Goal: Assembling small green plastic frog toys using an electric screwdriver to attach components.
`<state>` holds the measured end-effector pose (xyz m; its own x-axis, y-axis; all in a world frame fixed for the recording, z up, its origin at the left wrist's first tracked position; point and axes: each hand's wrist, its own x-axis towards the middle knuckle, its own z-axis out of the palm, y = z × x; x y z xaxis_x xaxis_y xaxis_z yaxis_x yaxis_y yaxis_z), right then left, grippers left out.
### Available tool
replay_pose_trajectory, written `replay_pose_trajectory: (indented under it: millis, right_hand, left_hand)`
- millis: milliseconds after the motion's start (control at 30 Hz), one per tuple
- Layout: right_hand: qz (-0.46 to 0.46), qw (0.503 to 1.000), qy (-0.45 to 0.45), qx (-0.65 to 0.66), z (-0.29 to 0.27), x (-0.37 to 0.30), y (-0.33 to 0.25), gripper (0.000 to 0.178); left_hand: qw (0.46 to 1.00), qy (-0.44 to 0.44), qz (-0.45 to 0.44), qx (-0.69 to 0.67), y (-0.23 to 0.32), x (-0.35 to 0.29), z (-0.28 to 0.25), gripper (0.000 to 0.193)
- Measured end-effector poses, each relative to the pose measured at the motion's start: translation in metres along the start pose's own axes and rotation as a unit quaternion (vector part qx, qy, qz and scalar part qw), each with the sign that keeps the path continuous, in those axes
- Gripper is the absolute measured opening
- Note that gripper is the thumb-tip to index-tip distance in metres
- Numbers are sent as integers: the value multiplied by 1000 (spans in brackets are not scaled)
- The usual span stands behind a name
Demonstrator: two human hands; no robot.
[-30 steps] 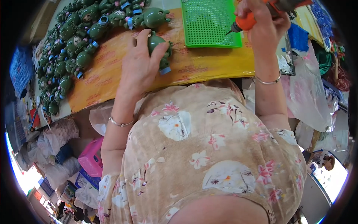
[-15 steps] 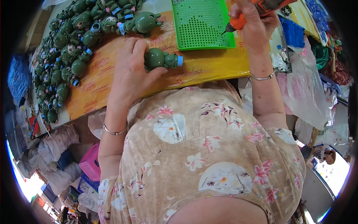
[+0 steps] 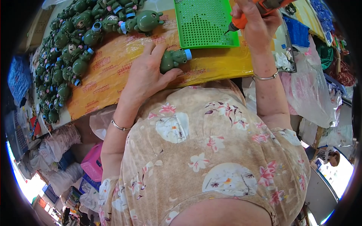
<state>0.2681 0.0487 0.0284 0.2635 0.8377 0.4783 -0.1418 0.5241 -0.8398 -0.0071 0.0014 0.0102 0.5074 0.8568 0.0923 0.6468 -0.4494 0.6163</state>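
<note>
My left hand [image 3: 149, 71] is closed round a dark green plastic toy figure [image 3: 174, 60] that lies on the taped work surface. The toy's light blue ring end [image 3: 188, 54] points right, and its other end is hidden under my fingers. My right hand [image 3: 260, 28] grips an orange and black power screwdriver [image 3: 247, 20]. Its dark bit slants down and left over the right side of a green perforated tray [image 3: 209, 46]. Small metal bits, too fine to make out, lie at the tray's far end.
Many similar green toys [image 3: 71, 49] are heaped at the left and far left of the table. One larger toy [image 3: 145, 22] lies just beyond my left hand. A blue cloth-like item [image 3: 296, 32] and a clear plastic bag [image 3: 315, 86] are at the right. A pink bin [image 3: 92, 162] stands below the table.
My left hand has slid the toy to the right, closer to the tray, and the toy has turned slightly. My right hand and the screwdriver have hardly moved.
</note>
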Motion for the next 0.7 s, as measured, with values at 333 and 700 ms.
replay_pose_trajectory:
  millis: [333, 700]
  right_hand:
    - [9, 1000, 5, 2, 7, 5, -16, 22]
    - [-27, 975, -28, -219, 59, -32, -43, 56]
  left_hand:
    - [999, 7, 28, 32, -6, 6, 9, 54]
    - [996, 46, 49, 51, -7, 11, 20, 44]
